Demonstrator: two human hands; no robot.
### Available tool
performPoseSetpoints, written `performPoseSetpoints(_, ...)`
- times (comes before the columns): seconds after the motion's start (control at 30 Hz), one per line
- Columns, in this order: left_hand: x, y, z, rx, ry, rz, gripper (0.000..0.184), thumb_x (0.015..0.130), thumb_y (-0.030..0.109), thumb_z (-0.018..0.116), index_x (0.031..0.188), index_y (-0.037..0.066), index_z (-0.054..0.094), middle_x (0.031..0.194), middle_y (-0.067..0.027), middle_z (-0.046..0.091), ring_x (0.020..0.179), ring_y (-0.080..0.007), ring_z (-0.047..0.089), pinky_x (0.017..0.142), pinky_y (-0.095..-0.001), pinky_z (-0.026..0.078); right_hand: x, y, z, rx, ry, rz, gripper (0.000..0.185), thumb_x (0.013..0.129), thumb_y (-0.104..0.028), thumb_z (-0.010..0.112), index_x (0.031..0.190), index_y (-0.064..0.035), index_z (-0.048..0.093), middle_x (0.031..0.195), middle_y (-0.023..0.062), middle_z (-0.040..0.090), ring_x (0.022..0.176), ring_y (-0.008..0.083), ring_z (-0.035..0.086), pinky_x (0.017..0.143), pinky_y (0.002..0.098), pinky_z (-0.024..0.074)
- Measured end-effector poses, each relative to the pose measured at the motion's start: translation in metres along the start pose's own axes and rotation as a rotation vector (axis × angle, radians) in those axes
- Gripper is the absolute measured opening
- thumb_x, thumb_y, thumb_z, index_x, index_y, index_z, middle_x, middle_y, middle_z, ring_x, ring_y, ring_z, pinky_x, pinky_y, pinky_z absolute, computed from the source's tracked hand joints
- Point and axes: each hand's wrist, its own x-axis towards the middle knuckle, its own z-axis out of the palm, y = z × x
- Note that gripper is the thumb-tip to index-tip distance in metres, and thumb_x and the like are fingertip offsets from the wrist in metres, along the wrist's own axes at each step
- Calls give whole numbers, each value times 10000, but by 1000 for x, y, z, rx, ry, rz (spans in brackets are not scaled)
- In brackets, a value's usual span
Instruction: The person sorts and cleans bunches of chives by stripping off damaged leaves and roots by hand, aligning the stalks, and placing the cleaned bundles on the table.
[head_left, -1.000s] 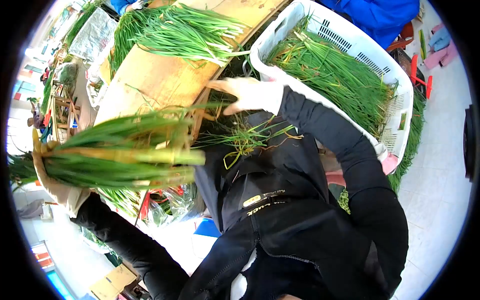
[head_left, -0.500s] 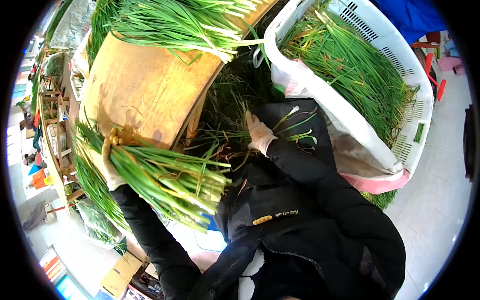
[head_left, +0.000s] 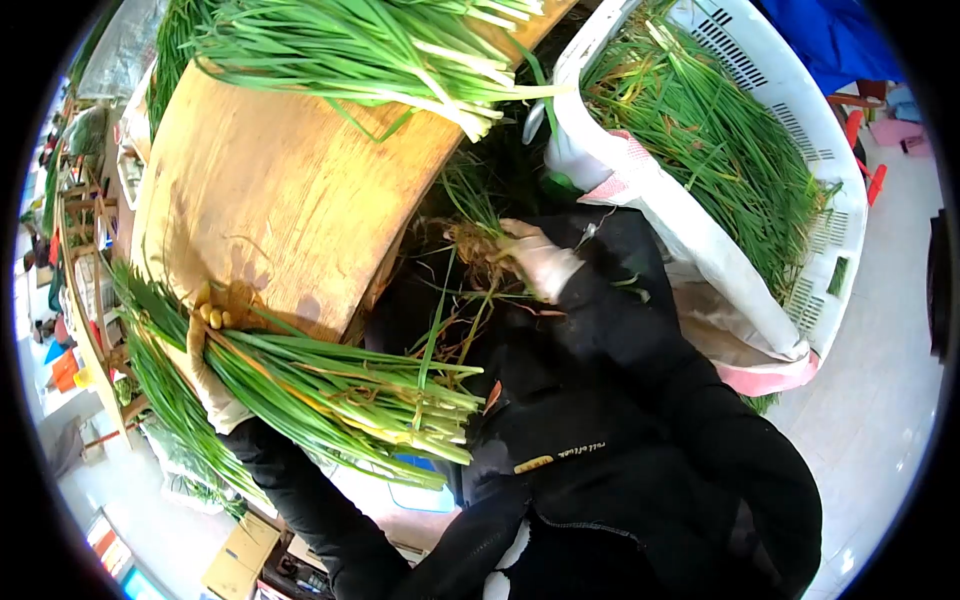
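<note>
A bunch of long green stalks (head_left: 350, 385) is wrapped in the fingers of my left hand (head_left: 215, 345), beside the wooden table's edge, its pale cut ends facing my lap. My right hand (head_left: 538, 258) is closed on a tangle of roots and thin leaves (head_left: 474, 240) above my dark apron. More loose leaves and brown bits lie over the apron. On the wooden table (head_left: 290, 190), another bunch of green stalks (head_left: 370, 50) lies near the top, white ends to the right.
A white plastic basket (head_left: 850, 230) full of green stalks stands at the right, a white and pink cloth (head_left: 745, 375) hanging over its near side. Blue fabric (head_left: 835, 40) is behind it. Wooden racks (head_left: 85, 290) and a cardboard box (head_left: 240, 560) are at the left.
My left hand has swung the bunch back from the far left to the table's edge. My right hand has dropped from beside the basket to the apron and closed on the tangle.
</note>
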Motion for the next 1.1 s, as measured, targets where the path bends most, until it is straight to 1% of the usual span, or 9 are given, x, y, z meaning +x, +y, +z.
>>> performPoseSetpoints(0.13,3,-2,-2,43,60,-6,395,851,165,491,1176,-45,415,809,-9,502,731,-104,464,707,-192,396,16,-47,52,-340,191,-163,313,879,-134,392,1184,-68,412,1031,94,526,726,130,512,675,270,455)
performPoseSetpoints(0.2,1,-1,-2,8,10,-42,384,855,161,478,1178,-38,426,851,-8,524,745,-93,480,713,-187,408,46,-53,60,-30,233,-68,347,888,-213,381,1199,-60,403,1066,129,521,778,199,546,692,326,458)
performPoseSetpoints(0.27,-2,2,12,146,121,-43,363,866,182,442,1178,-2,446,857,13,542,756,-76,496,739,-205,415,111,7,51,-712,686,-460,395,883,-283,388,1206,-56,401,1097,165,505,894,274,541,761,355,446)
performPoseSetpoints(0.43,-4,2,22,181,180,-82,373,855,204,452,1181,23,460,923,14,546,780,-66,492,746,-191,402,163,51,25,-901,266,-174,406,881,-322,382,1188,-59,415,1112,167,492,991,304,487,830,352,416)
performPoseSetpoints(0.53,-2,6,8,254,256,-112,398,863,238,435,1215,52,428,1035,0,515,828,-81,485,768,-205,398,151,63,19,-992,241,-65,394,880,-320,385,1177,-63,423,1088,157,495,965,293,488,809,347,415)
performPoseSetpoints(0.6,0,1,19,269,480,-42,366,865,186,456,1187,18,422,785,35,492,646,-54,461,621,-167,420,141,79,11,-1040,207,9,387,880,-318,387,1170,-65,429,1072,151,497,948,285,488,795,343,414)
performPoseSetpoints(0.67,0,2,6,219,250,-44,396,869,183,449,1219,9,385,847,24,485,693,-47,459,634,-162,432,131,82,6,-1074,178,83,379,880,-316,388,1162,-68,434,1056,145,499,930,278,488,782,340,413)
performPoseSetpoints(0.77,1,0,27,237,506,-26,431,875,171,438,1257,0,335,819,33,458,665,-39,430,632,-145,428,128,113,-7,-1088,152,178,368,879,-314,391,1152,-72,443,1032,135,502,905,267,489,761,335,411)
performPoseSetpoints(1.1,-2,13,-4,198,365,-100,393,888,156,411,1250,19,344,823,28,441,669,-34,431,639,-130,450,59,164,-100,-1021,265,481,331,878,-306,401,1116,-85,471,952,104,512,819,229,490,693,319,406)
